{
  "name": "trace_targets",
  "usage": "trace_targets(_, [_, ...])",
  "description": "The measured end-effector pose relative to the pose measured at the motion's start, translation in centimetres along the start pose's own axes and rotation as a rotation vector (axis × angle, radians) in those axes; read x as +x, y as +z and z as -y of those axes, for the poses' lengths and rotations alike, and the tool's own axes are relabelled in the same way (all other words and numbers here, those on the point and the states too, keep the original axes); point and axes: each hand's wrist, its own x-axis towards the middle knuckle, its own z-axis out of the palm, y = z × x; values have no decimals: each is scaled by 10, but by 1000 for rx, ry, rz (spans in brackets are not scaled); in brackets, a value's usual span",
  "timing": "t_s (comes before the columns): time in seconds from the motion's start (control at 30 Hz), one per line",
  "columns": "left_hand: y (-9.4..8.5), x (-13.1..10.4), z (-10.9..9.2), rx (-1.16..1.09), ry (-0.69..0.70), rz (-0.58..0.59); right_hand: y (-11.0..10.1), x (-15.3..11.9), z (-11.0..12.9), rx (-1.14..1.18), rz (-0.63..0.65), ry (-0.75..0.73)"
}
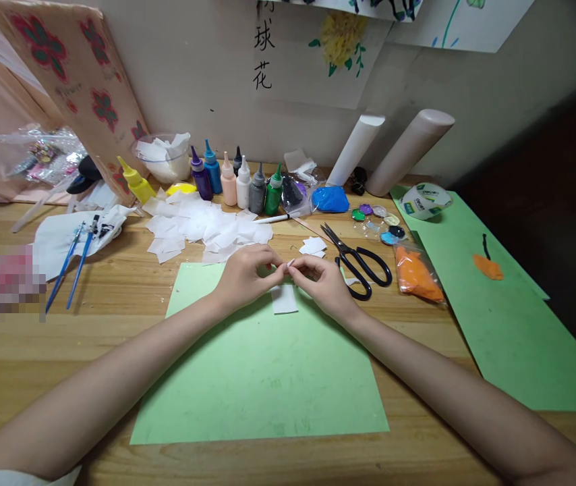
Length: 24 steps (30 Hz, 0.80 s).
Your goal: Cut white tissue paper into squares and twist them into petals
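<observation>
My left hand (251, 271) and my right hand (322, 278) meet over the far part of a green sheet (262, 378). Thumb and fingertips of both are pinched together around a small whitish piece (291, 262). It looks like paper, but the fingers cover most of it. Just beneath them a white paper square (284, 301) lies flat on the green sheet. Black-handled scissors (353, 256) rest beside my right hand, blades partly apart. Beyond the fingertips sits a small pile of white paper pieces (313, 246).
Many thin white squares (207, 226) spread behind my left hand. Several paint bottles (243, 182) line the wall. At right are a bag of orange clay (416, 273), a tape roll (425, 201) and another green sheet (515, 324). Two blue brushes (79, 266) lie left.
</observation>
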Motion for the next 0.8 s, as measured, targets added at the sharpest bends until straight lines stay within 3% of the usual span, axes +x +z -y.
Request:
trace_targets(0.5, [1,-1,-2,67,42,45,-1,-1,4,-57,-45,-46])
trace_targets(0.8, [5,-4,1,227,103,-75,0,-3,6,-109,11,-67])
